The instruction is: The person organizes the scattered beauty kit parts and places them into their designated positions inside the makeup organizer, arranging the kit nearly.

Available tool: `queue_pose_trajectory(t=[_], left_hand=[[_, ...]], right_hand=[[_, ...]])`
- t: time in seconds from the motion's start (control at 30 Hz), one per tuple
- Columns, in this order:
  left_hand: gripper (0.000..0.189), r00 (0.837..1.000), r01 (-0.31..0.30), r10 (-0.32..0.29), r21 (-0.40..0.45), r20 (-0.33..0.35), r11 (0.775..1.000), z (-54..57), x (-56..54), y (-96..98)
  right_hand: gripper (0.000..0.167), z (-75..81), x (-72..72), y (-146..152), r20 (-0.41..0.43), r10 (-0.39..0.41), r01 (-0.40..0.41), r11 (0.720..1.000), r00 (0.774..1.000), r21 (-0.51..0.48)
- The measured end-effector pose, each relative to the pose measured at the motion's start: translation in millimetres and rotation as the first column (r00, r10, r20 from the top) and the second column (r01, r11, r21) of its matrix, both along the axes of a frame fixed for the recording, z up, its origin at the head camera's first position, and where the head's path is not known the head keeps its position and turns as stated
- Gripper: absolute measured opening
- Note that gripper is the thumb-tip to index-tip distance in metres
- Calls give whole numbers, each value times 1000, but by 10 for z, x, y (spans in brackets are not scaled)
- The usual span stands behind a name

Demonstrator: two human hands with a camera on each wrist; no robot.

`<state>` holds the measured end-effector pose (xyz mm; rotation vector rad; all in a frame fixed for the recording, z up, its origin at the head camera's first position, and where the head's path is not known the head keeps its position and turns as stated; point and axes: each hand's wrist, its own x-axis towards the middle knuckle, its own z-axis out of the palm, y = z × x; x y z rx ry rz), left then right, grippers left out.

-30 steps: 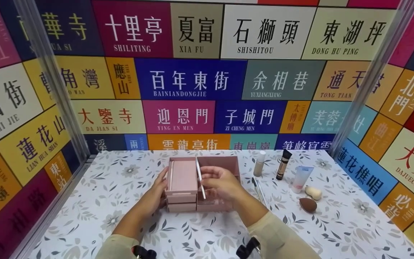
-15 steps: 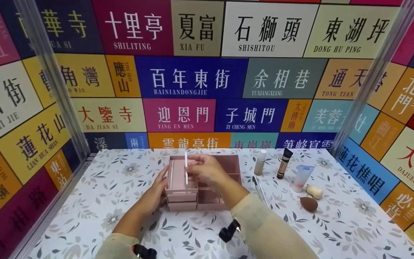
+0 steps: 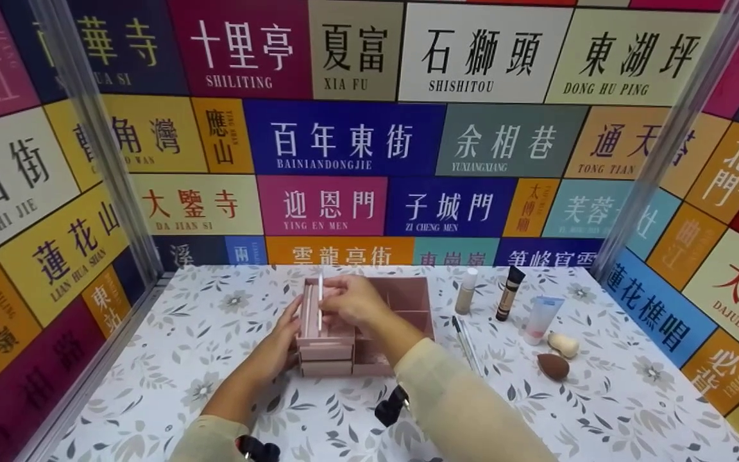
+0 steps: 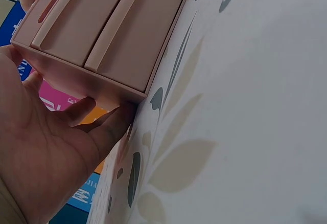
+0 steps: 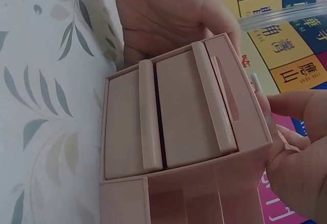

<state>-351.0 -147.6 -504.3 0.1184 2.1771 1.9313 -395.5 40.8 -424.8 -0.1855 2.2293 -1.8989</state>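
A pink makeup organizer [image 3: 326, 354] stands on the floral cloth, with two front drawers on its left side and open compartments on its right. My right hand [image 3: 355, 303] pinches a slim white stick [image 3: 320, 303] over the tray on top of the drawers. The stick's rounded white tip [image 5: 256, 83] shows beside the organizer's upper edge in the right wrist view, the rest hidden by fingers. Against the organizer's left wall lies my left hand [image 3: 274, 343], its fingers extended along the side. In the left wrist view the drawer fronts [image 4: 138, 37] are closed.
To the right stand a beige bottle with white cap [image 3: 465, 294], a black-capped tube [image 3: 508, 296] and a pale blue tube [image 3: 543, 319]. A cream sponge [image 3: 563, 344] and brown makeup sponge [image 3: 553, 366] lie nearer. Slim pens [image 3: 465, 343] rest beside the organizer.
My right hand has carried the white stick leftward, from the edge of the open compartments to over the tray above the drawers. My left hand has stayed at the organizer's side.
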Motion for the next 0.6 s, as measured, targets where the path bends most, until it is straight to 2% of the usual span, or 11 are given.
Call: queue_pose_trajectory(t=[0.27,0.6], left_hand=[[58,1000,4,-5,22,11,1000,29,17,14],[59,1000,6,-6,9,12,1000,21,1,4]], right_hand=[[59,4,26,-18,-18,-1,3,996,1000,85],[54,12,22,-72,-48,10,0,982,999,188]])
